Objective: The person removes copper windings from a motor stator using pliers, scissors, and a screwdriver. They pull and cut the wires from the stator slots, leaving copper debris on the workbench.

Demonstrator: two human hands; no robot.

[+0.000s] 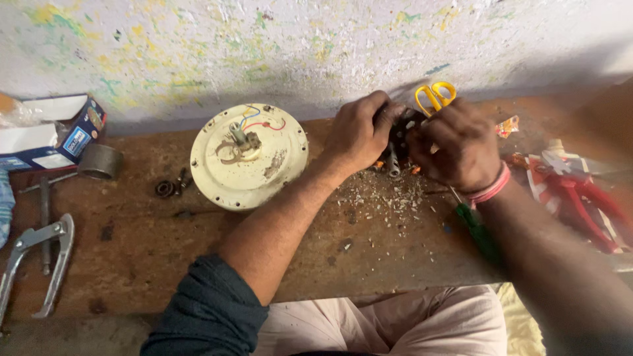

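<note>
A dark round motor part point(403, 135) sits at the far edge of the worktop point(369, 244), clasped from both sides: the left hand point(356, 132) grips its left rim, the right hand point(455, 145) closes over its right. Pale chips litter the wood just near of it, so scraping looks well begun, though unfinished. The cream fan cover point(248, 157) lies apart, left, wires exposed; yellow scissors point(434, 95) lie behind

Dark, round motor part point(400, 132), largely hidden between my two hands, standing on edge on the tabletop point(369, 231) near the wall; pale debris lies scattered just before it; finer detail cannot be told.
</note>
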